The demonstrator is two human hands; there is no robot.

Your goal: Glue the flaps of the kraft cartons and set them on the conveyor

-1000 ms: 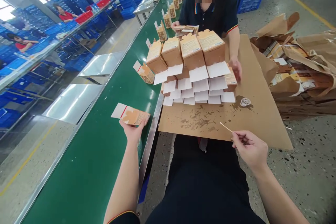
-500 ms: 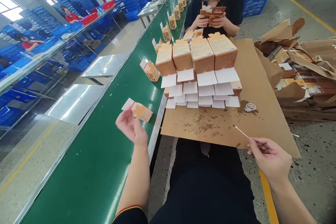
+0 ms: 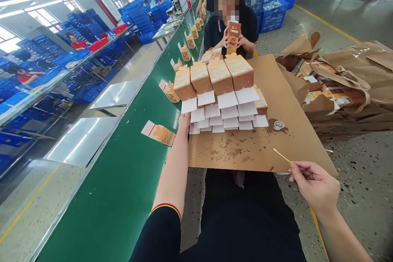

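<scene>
My right hand (image 3: 316, 180) pinches a cotton swab (image 3: 281, 155) over the near right part of the brown cardboard sheet (image 3: 270, 82). The swab's white tip points up and left. At the left side of the stacked cartons (image 3: 216, 75), my left hand (image 3: 184, 121) reaches in beside their white flaps (image 3: 196, 115). Its fingers are mostly hidden there, so I cannot tell whether they grip a carton. A single carton (image 3: 164, 135) with its white flap out lies on the green conveyor belt (image 3: 116, 180), left of my left forearm.
Several open cartons (image 3: 185, 52) line the belt further off. Across the stack, a co-worker holds a carton (image 3: 233, 35). A small clear lid or dish (image 3: 278, 125) sits on a wet patch of the sheet. A large brown paper sack (image 3: 331, 86) of flat cartons stands at right.
My left hand has moved from above the carton on the belt to the stack's left side. The co-worker's carton is now held upright. My right hand still holds the swab. The view has shifted.
</scene>
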